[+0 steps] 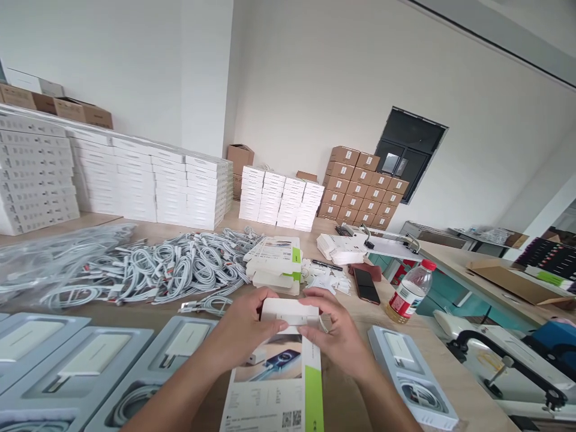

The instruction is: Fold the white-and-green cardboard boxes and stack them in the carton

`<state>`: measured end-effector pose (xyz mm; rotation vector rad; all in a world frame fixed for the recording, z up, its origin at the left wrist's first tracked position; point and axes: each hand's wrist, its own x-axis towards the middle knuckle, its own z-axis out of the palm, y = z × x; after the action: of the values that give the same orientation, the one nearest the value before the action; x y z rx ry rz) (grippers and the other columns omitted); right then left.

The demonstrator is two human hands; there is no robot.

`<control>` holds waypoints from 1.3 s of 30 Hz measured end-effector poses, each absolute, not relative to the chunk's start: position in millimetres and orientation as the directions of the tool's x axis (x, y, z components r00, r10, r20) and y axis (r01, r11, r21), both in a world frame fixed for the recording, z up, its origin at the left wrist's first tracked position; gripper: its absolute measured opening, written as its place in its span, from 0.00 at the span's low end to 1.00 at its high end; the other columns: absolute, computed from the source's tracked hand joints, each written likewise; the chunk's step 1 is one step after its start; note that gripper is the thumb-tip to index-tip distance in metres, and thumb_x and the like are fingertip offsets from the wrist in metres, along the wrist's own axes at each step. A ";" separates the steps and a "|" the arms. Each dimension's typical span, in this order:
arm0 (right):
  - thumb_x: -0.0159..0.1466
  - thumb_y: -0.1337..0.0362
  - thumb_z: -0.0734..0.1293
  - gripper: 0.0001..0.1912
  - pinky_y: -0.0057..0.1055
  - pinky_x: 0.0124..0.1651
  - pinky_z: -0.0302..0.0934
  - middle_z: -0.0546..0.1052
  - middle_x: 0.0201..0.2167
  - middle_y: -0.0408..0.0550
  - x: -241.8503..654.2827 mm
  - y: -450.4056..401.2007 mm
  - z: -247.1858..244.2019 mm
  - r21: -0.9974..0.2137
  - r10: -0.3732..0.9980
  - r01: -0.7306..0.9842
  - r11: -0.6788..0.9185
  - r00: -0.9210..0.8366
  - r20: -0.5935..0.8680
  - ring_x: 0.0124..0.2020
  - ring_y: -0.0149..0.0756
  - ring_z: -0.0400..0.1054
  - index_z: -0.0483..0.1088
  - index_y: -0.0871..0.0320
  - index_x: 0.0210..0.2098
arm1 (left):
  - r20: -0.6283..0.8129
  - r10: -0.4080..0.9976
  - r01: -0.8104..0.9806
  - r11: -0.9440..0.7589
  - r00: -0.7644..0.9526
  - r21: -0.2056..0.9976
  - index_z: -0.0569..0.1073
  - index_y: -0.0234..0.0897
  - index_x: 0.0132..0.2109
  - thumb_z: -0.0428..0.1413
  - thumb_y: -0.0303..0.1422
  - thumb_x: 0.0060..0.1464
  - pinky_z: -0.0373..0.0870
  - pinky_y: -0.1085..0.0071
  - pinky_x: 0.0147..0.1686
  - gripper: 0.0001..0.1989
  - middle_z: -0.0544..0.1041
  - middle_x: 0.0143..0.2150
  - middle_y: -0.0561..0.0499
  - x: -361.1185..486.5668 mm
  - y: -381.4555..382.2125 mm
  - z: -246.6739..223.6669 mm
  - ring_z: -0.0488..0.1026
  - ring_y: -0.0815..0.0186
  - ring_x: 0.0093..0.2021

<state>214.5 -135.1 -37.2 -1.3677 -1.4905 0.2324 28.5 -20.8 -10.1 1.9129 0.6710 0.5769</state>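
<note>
A white and green printed box [274, 390] stands in front of me at the bottom centre, its white end flap [290, 311] at the far end. My left hand [245, 330] grips the flap's left side, thumb on top. On its right side my right hand [335, 330] holds the same end, thumb pressed near the flap's middle. Grey-blue trays [139, 339], each with a white charger [101, 354], lie at the left. Another such tray [375, 342] with charger and coiled cable is at the right. Flattened printed boxes [272, 264] lie just beyond my hands.
A heap of white cables [180, 264] spreads over the table's left. A bottle [409, 291], a phone [366, 285] and paper slips [324, 277] lie to the right. White boxes [279, 201] and brown cartons [360, 189] are stacked behind.
</note>
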 end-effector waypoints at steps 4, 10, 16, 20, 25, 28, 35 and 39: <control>0.56 0.56 0.75 0.29 0.37 0.46 0.68 0.76 0.50 0.49 218.5 -134.8 -38.7 -0.913 0.911 0.325 0.245 0.245 0.331 0.45 0.41 0.72 0.69 0.49 0.56 | 0.127 0.667 0.167 -0.359 0.735 0.918 0.73 0.41 0.38 0.56 0.35 0.51 0.64 0.73 0.28 0.06 0.73 0.30 0.57 28.0 -23.5 -9.8 0.70 0.65 0.29; 0.56 0.56 0.74 0.23 0.34 0.40 0.66 0.79 0.41 0.47 217.7 -132.3 -45.3 -0.897 0.884 0.384 0.218 0.312 0.348 0.38 0.39 0.70 0.73 0.50 0.51 | 0.195 0.671 0.182 -0.448 0.715 0.875 0.76 0.43 0.38 0.57 0.36 0.50 0.66 0.72 0.29 0.07 0.75 0.31 0.55 28.6 -27.1 -10.0 0.72 0.63 0.31; 0.54 0.56 0.75 0.18 0.31 0.35 0.65 0.78 0.34 0.45 217.1 -131.6 -44.2 -0.918 0.868 0.334 0.214 0.366 0.335 0.32 0.35 0.67 0.77 0.52 0.44 | 0.226 0.673 0.162 -0.462 0.704 0.872 0.74 0.42 0.35 0.56 0.36 0.52 0.65 0.72 0.30 0.04 0.74 0.29 0.56 31.2 -29.1 -11.2 0.70 0.64 0.30; 0.52 0.56 0.76 0.19 0.30 0.32 0.63 0.78 0.32 0.44 214.3 -130.8 -42.8 -0.944 0.866 0.250 0.215 0.398 0.303 0.30 0.33 0.66 0.77 0.54 0.43 | 0.227 0.682 0.175 -0.466 0.695 0.867 0.73 0.43 0.35 0.56 0.34 0.53 0.63 0.74 0.30 0.02 0.73 0.28 0.59 32.7 -30.4 -11.2 0.69 0.66 0.30; 0.50 0.58 0.78 0.18 0.28 0.29 0.61 0.77 0.28 0.42 210.2 -132.3 -38.3 -0.968 0.870 0.162 0.190 0.429 0.243 0.27 0.31 0.65 0.77 0.55 0.38 | 0.226 0.700 0.183 -0.458 0.678 0.870 0.69 0.41 0.32 0.56 0.36 0.54 0.56 0.74 0.25 0.05 0.68 0.23 0.60 34.9 -32.4 -15.5 0.62 0.69 0.24; 0.48 0.58 0.78 0.15 0.27 0.27 0.59 0.76 0.25 0.40 208.1 -133.6 -33.0 -0.979 0.891 0.036 0.200 0.408 0.197 0.25 0.29 0.64 0.75 0.56 0.32 | 0.243 0.711 0.177 -0.461 0.659 0.870 0.64 0.40 0.28 0.56 0.36 0.53 0.54 0.74 0.25 0.10 0.64 0.22 0.60 36.3 -33.7 -18.9 0.60 0.69 0.24; 0.50 0.57 0.78 0.14 0.25 0.29 0.57 0.76 0.24 0.40 214.8 -134.2 -33.8 -0.979 0.925 -0.047 0.198 0.341 0.170 0.25 0.27 0.65 0.75 0.58 0.30 | 0.224 0.668 0.087 -0.398 0.710 0.913 0.64 0.38 0.25 0.57 0.36 0.52 0.54 0.74 0.27 0.12 0.62 0.22 0.59 37.5 -30.1 -15.0 0.59 0.70 0.25; 0.50 0.57 0.78 0.14 0.26 0.30 0.57 0.77 0.25 0.41 216.9 -130.3 -39.5 -0.969 0.915 -0.098 0.227 0.363 0.178 0.26 0.28 0.66 0.76 0.58 0.30 | 0.072 0.599 -0.099 0.012 0.798 0.995 0.71 0.36 0.30 0.62 0.40 0.49 0.60 0.72 0.29 0.12 0.71 0.25 0.56 33.5 -22.7 -10.8 0.67 0.67 0.25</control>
<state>216.9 -130.3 -39.5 -1.1096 -0.9396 0.8616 33.5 -22.7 -10.8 1.4677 0.4274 0.5706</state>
